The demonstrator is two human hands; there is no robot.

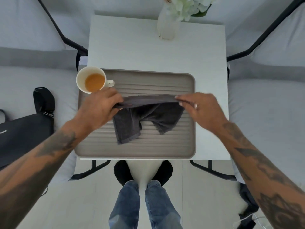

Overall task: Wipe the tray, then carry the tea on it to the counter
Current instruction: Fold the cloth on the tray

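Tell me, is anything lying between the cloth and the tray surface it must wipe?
Nothing visible. Both hands, left and right, hold the cloth directly over the tray. The mug is at its far left corner.

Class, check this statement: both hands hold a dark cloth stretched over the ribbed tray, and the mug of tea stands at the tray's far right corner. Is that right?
Not quite. The head view shows the mug of tea at the far left corner of the tray, beside the left hand. The rest holds: left hand and right hand both grip the dark cloth over the ribbed tray.
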